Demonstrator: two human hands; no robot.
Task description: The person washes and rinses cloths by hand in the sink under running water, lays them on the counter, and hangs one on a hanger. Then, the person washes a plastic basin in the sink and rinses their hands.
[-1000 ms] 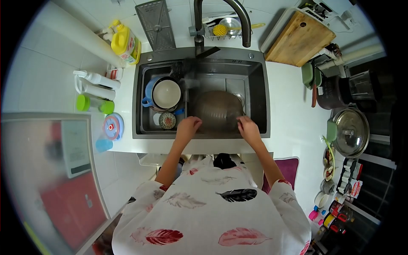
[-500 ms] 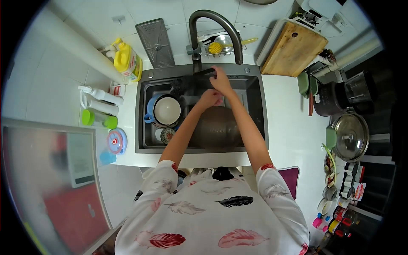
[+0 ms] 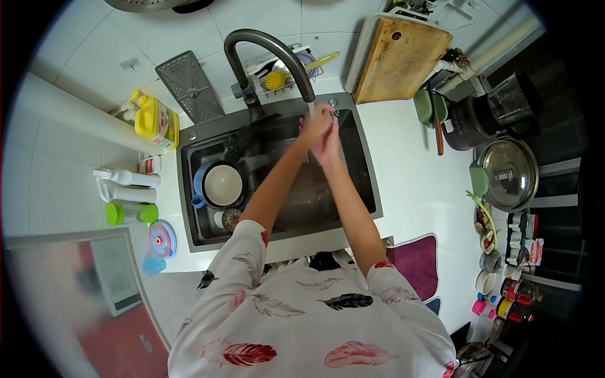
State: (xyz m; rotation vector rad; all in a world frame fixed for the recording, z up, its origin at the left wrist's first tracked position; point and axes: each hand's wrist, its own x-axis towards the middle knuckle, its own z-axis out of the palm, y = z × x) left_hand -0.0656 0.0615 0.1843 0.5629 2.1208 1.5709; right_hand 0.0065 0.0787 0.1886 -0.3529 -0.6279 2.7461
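Note:
My left hand (image 3: 315, 125) and my right hand (image 3: 326, 146) are pressed together below the spout of the grey faucet (image 3: 271, 47), over the right part of the dark sink (image 3: 184, 195). A thin stream of water falls on them. The left hand appears closed over the right one, whose fingers are mostly hidden. Beneath my forearms sits a large dark pan (image 3: 305, 205). A black brush (image 3: 236, 146) lies across the sink to the left, its handle near the faucet base. Left of the pan, a blue pot (image 3: 199, 183) holds a pale bowl (image 3: 222, 186).
A patterned cup (image 3: 231, 218) lies in the sink's front left. Behind the sink, a wire rack (image 3: 277, 91) holds a yellow scrubber. A yellow detergent bottle (image 3: 151, 123) stands left; a wooden cutting board (image 3: 403, 60) and a glass lid (image 3: 507, 175) are at right.
My right hand has let go of the black brush handle, which rests at the sink's back. Both hands have come together under the spout, where water now runs. The view has shifted right.

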